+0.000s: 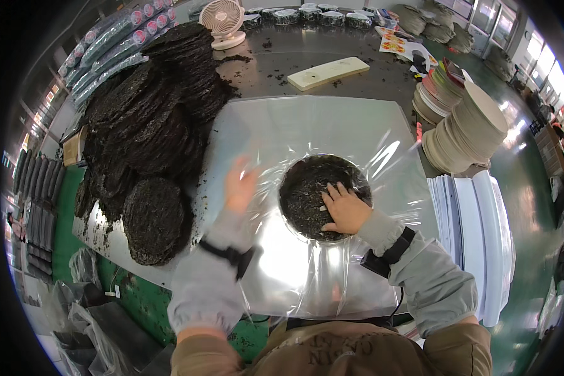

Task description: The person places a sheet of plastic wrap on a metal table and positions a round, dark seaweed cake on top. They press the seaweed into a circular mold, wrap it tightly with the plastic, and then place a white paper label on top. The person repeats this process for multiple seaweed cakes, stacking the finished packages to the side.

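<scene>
A round, dark cake of what looks like dried seaweed (305,202) sits inside a shallow round ring (289,230) before me. Clear plastic film (395,188) lines the ring and spreads in creases over the pale sheet around it. My right hand (347,209) lies palm down on the right part of the cake, fingers spread. To the left of the ring, my left hand (239,185) is blurred by motion over the film; whether its fingers hold anything cannot be made out. Both forearms wear grey sleeves and black wrist straps.
Tall piles of round seaweed sheets (145,117) stand at the left, with one disc (154,218) in front. A pale board (329,74) and a fan (222,21) are farther back. Cardboard discs (465,129) and stacked film sheets (474,239) line the right side.
</scene>
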Motion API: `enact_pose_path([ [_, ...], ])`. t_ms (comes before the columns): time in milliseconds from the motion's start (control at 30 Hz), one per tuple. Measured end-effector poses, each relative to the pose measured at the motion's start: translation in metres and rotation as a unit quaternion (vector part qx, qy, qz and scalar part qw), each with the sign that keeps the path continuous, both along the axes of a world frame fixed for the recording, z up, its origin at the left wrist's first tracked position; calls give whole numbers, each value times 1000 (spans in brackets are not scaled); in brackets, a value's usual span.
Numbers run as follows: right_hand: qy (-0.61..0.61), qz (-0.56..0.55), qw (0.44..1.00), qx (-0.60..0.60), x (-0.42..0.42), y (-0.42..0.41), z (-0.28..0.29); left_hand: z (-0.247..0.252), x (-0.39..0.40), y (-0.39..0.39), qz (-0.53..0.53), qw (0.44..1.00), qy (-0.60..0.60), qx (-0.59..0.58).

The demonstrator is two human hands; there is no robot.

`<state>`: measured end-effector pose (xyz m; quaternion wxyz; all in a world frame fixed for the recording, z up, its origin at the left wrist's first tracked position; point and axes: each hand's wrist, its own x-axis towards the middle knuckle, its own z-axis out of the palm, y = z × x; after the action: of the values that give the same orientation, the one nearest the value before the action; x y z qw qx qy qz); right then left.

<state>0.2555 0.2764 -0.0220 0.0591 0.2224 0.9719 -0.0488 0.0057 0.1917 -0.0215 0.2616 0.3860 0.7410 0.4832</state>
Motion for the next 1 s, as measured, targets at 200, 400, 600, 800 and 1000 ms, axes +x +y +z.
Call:
enact_pose_path([
  [200, 197, 88, 972, -93, -7, 3, 16, -25, -66, -99, 167, 944, 261, 110],
  [400, 401, -196, 886, 127, 49, 46, 63, 70, 89, 5, -362, 868, 305, 146],
  [600, 411, -260, 873, -43, 147, 62, -26, 4, 112, 19, -402, 759, 440, -263],
  [800, 558, -233, 789, -107, 157, 84, 12, 40, 102, 20, -362, 853, 368, 77],
  [1000, 303, -227, 914, -145, 62, 64, 46, 20, 125, 46, -383, 795, 435, -181],
])
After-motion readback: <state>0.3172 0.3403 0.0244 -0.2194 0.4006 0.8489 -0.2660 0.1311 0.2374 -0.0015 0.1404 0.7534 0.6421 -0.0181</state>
